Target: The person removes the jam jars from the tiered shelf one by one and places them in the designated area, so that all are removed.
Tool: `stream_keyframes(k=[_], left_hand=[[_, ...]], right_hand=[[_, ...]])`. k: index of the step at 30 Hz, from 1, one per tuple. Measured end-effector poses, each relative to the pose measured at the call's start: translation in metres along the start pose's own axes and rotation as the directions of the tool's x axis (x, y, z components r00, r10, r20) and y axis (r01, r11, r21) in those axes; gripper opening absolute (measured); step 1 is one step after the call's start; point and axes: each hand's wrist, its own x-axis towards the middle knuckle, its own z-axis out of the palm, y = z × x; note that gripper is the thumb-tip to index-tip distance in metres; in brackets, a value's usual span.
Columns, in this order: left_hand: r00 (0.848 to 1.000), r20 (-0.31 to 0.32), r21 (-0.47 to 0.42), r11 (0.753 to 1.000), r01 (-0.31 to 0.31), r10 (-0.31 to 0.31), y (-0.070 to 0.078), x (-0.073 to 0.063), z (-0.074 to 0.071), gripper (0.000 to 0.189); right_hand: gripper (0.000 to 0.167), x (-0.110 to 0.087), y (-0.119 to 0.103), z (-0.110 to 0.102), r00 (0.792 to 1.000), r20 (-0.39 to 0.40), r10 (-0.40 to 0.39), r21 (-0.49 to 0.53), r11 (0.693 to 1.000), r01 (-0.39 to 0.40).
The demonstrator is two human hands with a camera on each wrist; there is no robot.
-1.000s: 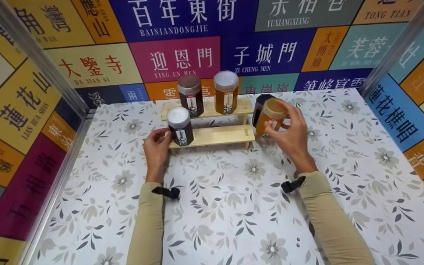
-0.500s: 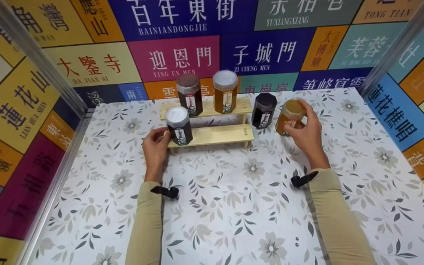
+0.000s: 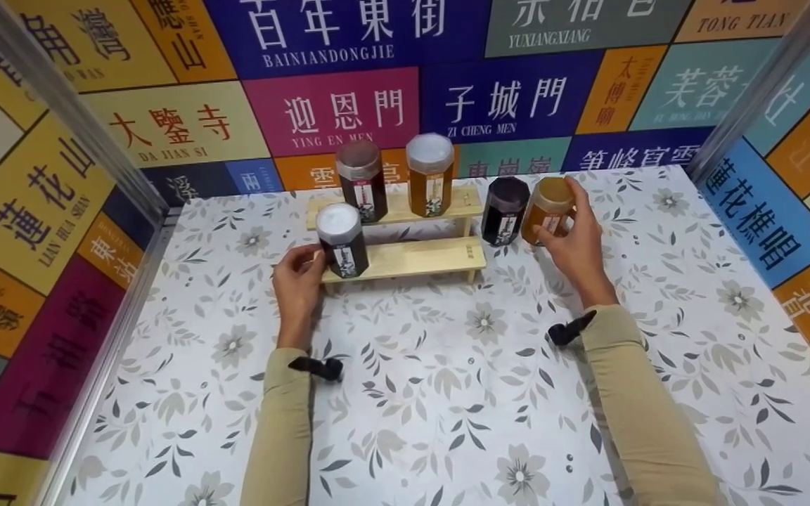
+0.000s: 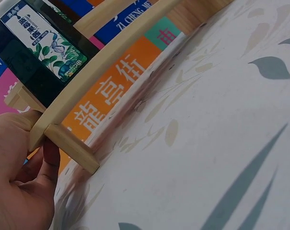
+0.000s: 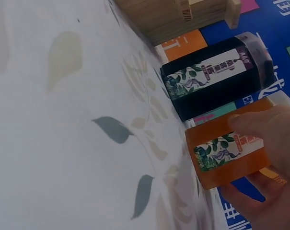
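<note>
My left hand [image 3: 298, 284] pinches the left end of the lower step [image 3: 419, 258] of a two-tier wooden stand, its thumb and fingers around the board's end beside the short leg [image 4: 75, 148]. Close by, a dark jar with a white lid [image 3: 342, 246] stands on that step. With thumb and fingers spread around its sides, my right hand [image 3: 577, 246] holds an amber jar [image 3: 545, 198] upright on the right of the stand. Immediately left of it stands a dark purple jar [image 3: 503, 214] on the tabletop. Both jars' labels [image 5: 214, 153] face the front.
On the upper step [image 3: 394, 214] stand a dark red jar [image 3: 361, 184] and an amber jar with a white lid [image 3: 429, 184]. Behind rises a colourful lettered wall panel [image 3: 335, 105]. Flower-patterned cloth [image 3: 405, 414] covers the table, with metal posts [image 3: 742, 98] at the back corners.
My right hand has carried the amber jar from in front of the dark purple jar out to the right, then slightly back and left beside it. My left hand has stayed at the stand.
</note>
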Motion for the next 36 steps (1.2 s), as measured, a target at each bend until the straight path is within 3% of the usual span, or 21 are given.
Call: stream_keyframes(k=[9, 15, 18, 21, 26, 31, 36], left_hand=[[1.000, -0.009, 0.016, 1.000, -0.010, 0.010, -0.003, 0.000, 0.001, 0.019], [1.000, -0.003, 0.026, 0.999, -0.024, 0.024, -0.003, -0.001, 0.002, 0.021], [1.000, -0.008, 0.024, 0.999, -0.027, 0.027, -0.003, 0.000, 0.001, 0.021], [1.000, -0.006, 0.014, 1.000, -0.025, 0.025, -0.003, 0.001, 0.000, 0.022], [1.000, -0.013, -0.011, 1.000, -0.018, 0.018, -0.003, 0.003, -0.002, 0.021], [1.000, -0.014, -0.027, 1.000, 0.003, -0.004, -0.003, 0.002, -0.001, 0.025], [1.000, -0.010, -0.036, 0.999, -0.012, 0.011, -0.003, 0.002, 0.000, 0.025]], right_hand=[[0.112, 0.000, 0.002, 0.005, 0.999, 0.023, -0.023, 0.008, 1.000, 0.023], [0.106, -0.010, -0.014, 0.005, 0.992, -0.094, -0.089, -0.043, 0.995, 0.085], [0.097, -0.014, -0.033, 0.010, 0.970, -0.192, -0.152, -0.086, 0.987, 0.138], [0.084, -0.017, -0.057, 0.019, 0.931, -0.282, -0.230, -0.118, 0.972, 0.204], [0.066, -0.028, -0.098, 0.045, 0.875, -0.333, -0.350, -0.060, 0.934, 0.351], [0.056, -0.049, -0.131, 0.079, 0.843, -0.292, -0.452, 0.054, 0.872, 0.486], [0.053, -0.072, -0.159, 0.117, 0.847, -0.103, -0.521, 0.140, 0.836, 0.531]])
